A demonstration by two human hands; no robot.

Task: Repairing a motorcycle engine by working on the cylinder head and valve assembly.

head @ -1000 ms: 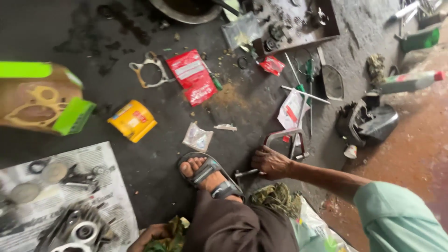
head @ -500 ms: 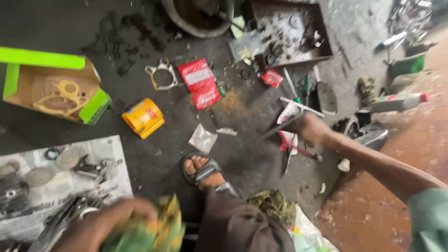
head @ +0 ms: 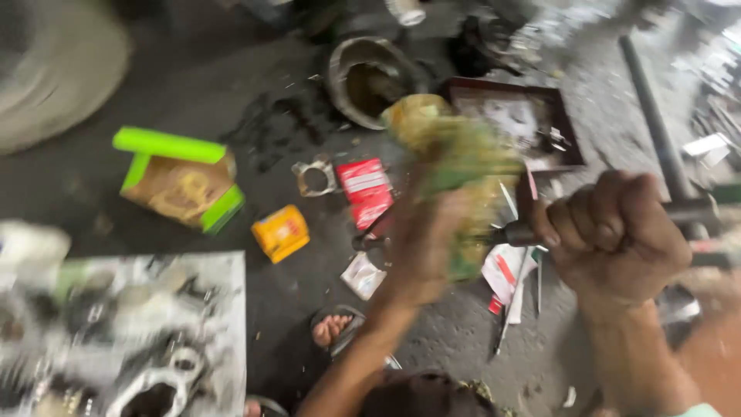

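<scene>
Metal rod (head: 517, 232) mid-wipe, held above the floor (head: 193, 85).
Right hand (head: 610, 232) grip clenched round rod; left hand (head: 421, 247) grip bunches green-yellow rag (head: 455, 162) over its tip. Wiping underway; finish can't be judged through blur.

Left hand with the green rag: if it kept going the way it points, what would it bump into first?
Probably the round metal pot. The left hand, holding the rag, points up the frame toward it, but the blur hides how far above the floor the hand is.

A yellow-green rag (head: 455, 170) is seen against a dark grey floor (head: 255, 93), beside a red packet (head: 366, 189), a yellow packet (head: 281, 232) and a brown, green-flapped box (head: 179, 181).
</scene>
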